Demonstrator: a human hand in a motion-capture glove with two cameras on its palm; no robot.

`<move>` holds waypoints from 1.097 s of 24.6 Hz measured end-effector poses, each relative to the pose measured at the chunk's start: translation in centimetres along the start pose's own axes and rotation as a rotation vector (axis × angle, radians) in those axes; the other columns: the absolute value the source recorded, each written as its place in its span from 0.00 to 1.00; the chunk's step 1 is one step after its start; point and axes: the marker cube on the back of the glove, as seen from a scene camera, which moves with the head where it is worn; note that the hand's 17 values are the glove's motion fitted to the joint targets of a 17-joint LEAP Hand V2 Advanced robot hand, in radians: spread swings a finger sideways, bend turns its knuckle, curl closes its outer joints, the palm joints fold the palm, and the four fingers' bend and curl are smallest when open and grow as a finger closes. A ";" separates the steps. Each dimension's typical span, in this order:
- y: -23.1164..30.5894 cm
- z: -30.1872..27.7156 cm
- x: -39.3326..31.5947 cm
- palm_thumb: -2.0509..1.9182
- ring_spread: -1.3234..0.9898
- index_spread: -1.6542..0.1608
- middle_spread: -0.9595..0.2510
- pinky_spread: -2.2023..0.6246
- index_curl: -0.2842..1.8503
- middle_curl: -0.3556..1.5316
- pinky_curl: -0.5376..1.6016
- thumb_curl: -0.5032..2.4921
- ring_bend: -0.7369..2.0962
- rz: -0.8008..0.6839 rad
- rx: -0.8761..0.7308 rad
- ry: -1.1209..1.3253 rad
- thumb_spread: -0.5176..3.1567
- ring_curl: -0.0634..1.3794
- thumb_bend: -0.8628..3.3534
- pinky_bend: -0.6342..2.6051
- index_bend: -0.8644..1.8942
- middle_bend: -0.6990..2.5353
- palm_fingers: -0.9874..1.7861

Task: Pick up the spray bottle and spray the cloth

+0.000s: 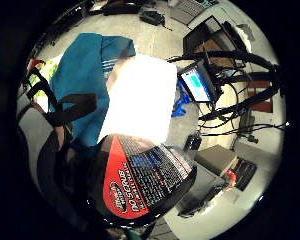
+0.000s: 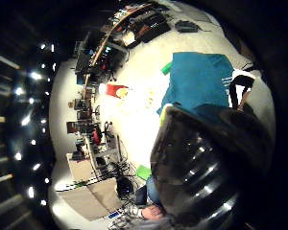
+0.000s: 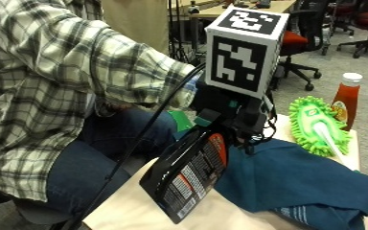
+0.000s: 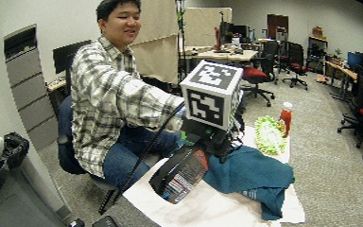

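Outside view first: the gloved right hand (image 3: 232,108) has the black spray bottle (image 3: 187,175) lifted off the table, gripping it up at the neck end. I can't make out the individual fingers under the rig, but the bottle hangs from the hand, so they must be curled around it. The bottle is tilted, long axis running diagonally, base down and toward the near table edge, nozzle end up at the hand. It sits just beside the teal cloth (image 3: 292,184), at the cloth's near edge. Beyond the cloth are a green duster mop head (image 3: 318,125) and a ketchup bottle (image 3: 345,98).

Wide outside view: same story. The spray bottle (image 4: 180,175) hangs below the hand (image 4: 210,137), above the white table cover (image 4: 200,208) next to the cloth (image 4: 251,175). The pickup looks done to me, and we're in the aiming step.

Little finger side palm view: the red and black label (image 1: 140,182) fills the space close to the palm, with the cloth (image 1: 85,75) spread out beyond it.

Thumb side palm view: the dark bottle body (image 2: 197,172) is right up against the palm, with the cloth (image 2: 201,81) past it.

Which way the nozzle actually faces, I can't tell. The next move probably needs it turned onto the cloth, then a trigger squeeze.
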 end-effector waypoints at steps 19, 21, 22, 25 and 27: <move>-0.7 3.4 -2.3 0.78 0.47 0.77 0.68 0.71 0.40 0.46 0.45 0.41 0.49 -0.019 -0.081 0.334 0.12 0.38 0.20 0.31 0.47 0.41 0.85; -0.6 3.5 -2.5 0.78 0.47 0.77 0.68 0.71 0.40 0.46 0.45 0.41 0.49 -0.027 -0.083 0.350 0.12 0.38 0.20 0.31 0.47 0.41 0.85; -0.6 3.6 -2.5 0.78 0.47 0.77 0.68 0.71 0.40 0.46 0.45 0.41 0.49 -0.031 -0.083 0.360 0.12 0.38 0.20 0.31 0.47 0.41 0.85; -0.5 3.9 -2.7 0.78 0.47 0.77 0.68 0.71 0.40 0.46 0.45 0.41 0.49 -0.028 -0.083 0.402 0.12 0.38 0.20 0.31 0.47 0.41 0.85; -0.4 4.0 -2.6 0.78 0.47 0.77 0.68 0.71 0.40 0.46 0.45 0.41 0.49 -0.024 -0.085 0.438 0.12 0.38 0.20 0.31 0.47 0.41 0.85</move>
